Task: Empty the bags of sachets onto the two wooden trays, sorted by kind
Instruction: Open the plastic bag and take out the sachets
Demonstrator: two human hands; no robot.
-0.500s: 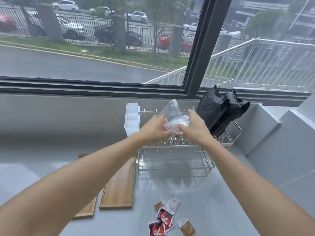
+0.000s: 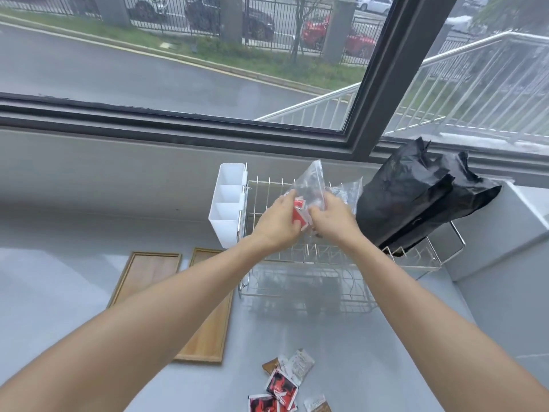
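Observation:
Both my hands hold a clear plastic bag (image 2: 312, 181) above the wire dish rack (image 2: 341, 260). My left hand (image 2: 279, 224) grips the bag's lower part, where a red sachet (image 2: 298, 215) shows through. My right hand (image 2: 332, 218) pinches the bag from the right. A second clear bag (image 2: 350, 191) lies in the rack behind it. Two wooden trays sit side by side on the grey counter, one at the left (image 2: 148, 272) and one beside it (image 2: 208, 337), both partly hidden by my left arm. Several loose sachets (image 2: 285, 385), red-black, white and brown, lie on the counter in front.
A black plastic bag (image 2: 416, 200) leans in the rack's right end. A white cutlery holder (image 2: 227, 203) hangs on the rack's left side. A window sill and wall run behind, and a raised grey ledge (image 2: 505, 233) stands at the right.
My hands have shifted on the clear bag, with the red sachet now more exposed at my left hand. The view has tilted down slightly.

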